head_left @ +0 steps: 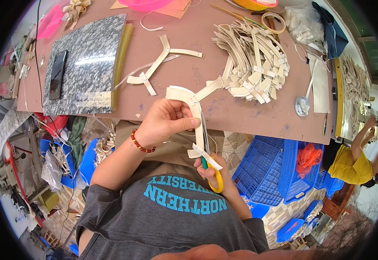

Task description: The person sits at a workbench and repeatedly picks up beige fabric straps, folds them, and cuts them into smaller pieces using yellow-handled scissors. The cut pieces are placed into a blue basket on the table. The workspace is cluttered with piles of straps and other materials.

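Observation:
My left hand (168, 122), a beaded bracelet at its wrist, pinches a cream branched strap (181, 93) near its fork, just off the table's front edge. One arm of this strap reaches toward the pile on the right, and another hangs down with a white tab at its end. My right hand (220, 170) is closed round scissors (217, 182) with yellow and green handles. The blades point up, alongside the hanging arm of the strap; whether they touch it I cannot tell. A similar cream strap (159, 65) lies on the table beyond my left hand.
A large pile of cream straps (258, 60) sits at the right of the brown table (189, 73). A granite slab (85, 60) bearing a phone (58, 74) lies at left. Tape (273, 22) stands far right. Blue crates (262, 169) are below; another person (351, 164) works at far right.

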The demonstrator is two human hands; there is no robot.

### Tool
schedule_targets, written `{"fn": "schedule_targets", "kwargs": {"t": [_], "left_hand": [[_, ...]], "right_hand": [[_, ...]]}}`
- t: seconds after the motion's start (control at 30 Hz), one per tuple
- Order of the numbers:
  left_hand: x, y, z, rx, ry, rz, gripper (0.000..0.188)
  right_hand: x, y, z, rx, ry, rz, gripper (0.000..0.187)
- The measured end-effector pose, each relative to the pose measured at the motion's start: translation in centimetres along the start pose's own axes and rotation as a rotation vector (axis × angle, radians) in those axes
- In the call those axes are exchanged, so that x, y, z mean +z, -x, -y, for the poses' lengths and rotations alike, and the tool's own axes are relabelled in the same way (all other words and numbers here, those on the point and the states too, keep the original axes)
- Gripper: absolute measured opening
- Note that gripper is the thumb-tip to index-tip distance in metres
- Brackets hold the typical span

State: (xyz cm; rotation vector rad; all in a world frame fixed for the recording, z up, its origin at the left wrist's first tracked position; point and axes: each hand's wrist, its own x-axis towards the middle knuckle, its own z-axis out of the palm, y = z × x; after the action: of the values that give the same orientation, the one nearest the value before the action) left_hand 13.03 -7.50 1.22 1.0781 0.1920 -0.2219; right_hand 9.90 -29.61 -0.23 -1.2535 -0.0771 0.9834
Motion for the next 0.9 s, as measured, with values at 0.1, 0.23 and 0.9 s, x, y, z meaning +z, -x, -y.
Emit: {"fn": "schedule_targets", "kwargs": {"t": [0.1, 0.23, 0.9], "left_hand": [[-0.3, 0.0, 0.2, -0.019, -0.028, 0.013, 0.016], [-0.2, -0.5, 0.1, 0.011, 0.112, 0.000, 0.021], [-0.8, -0.7, -0.6, -0.001, 0.079, 0.041, 0.024]], "right_hand": [[0.1, -0.1, -0.2, -0.036, 0.068, -0.010, 0.044], [-0.1, -0.1, -0.3, -0.084, 0.115, -0.018, 0.055], [-0.9, 0.0, -1.0, -0.101, 0.374, -0.046, 0.052]]}}
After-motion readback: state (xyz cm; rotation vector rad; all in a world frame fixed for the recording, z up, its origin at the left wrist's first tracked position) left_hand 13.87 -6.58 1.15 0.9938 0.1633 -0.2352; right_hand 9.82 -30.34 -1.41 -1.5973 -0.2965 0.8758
